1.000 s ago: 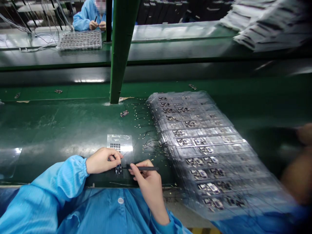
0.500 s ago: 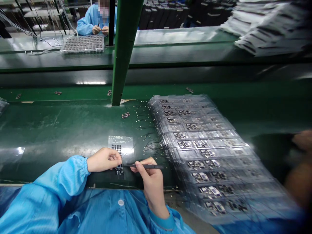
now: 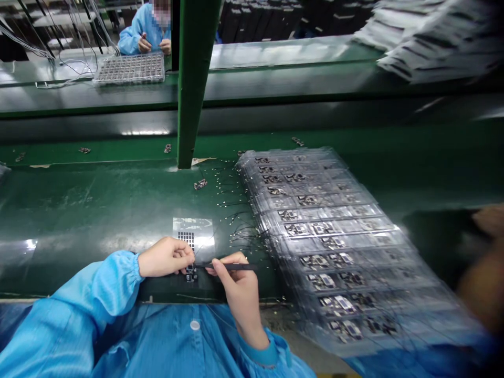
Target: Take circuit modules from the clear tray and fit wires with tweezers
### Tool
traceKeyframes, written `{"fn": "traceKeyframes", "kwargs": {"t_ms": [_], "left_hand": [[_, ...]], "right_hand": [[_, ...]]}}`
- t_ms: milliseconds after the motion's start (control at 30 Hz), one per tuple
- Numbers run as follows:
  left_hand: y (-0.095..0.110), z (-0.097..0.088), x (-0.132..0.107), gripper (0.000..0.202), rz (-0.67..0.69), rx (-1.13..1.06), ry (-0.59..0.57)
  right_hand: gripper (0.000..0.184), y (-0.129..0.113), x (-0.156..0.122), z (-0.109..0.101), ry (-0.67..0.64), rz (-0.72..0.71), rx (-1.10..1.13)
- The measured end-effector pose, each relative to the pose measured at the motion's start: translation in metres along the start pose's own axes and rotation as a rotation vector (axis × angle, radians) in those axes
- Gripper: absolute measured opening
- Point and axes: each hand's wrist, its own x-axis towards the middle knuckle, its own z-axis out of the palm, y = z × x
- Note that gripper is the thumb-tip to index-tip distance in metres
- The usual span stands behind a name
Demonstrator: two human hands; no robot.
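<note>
My left hand [image 3: 167, 256] is curled, its fingertips pinching a small dark circuit part [image 3: 191, 273] against the black mat [image 3: 205, 286] at the near edge of the green bench. My right hand [image 3: 235, 283] is closed around black tweezers [image 3: 230, 266], held level, with the tip pointing left at the part. A shiny sheet with a small grid of dark squares [image 3: 193, 233] lies just beyond both hands.
A stack of clear trays holding several small circuit parts [image 3: 331, 241] lies to the right. A green post [image 3: 192, 84] stands ahead. Loose parts [image 3: 200, 184] and thin wires dot the bench. Across the line a person in blue works behind a tray [image 3: 129, 68]. A blurred hand [image 3: 484, 262] sits far right.
Both hands stay at the small part. The tweezers have shifted slightly left and back toward the part; the view has wobbled a little.
</note>
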Motion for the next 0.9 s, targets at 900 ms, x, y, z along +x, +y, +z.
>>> {"fn": "traceKeyframes", "kwargs": {"t_ms": [900], "left_hand": [[-0.0019, 0.0019, 0.002, 0.013, -0.004, -0.042, 0.012]], "right_hand": [[0.042, -0.0024, 0.0026, -0.0015, 0.01, 0.003, -0.066]]}}
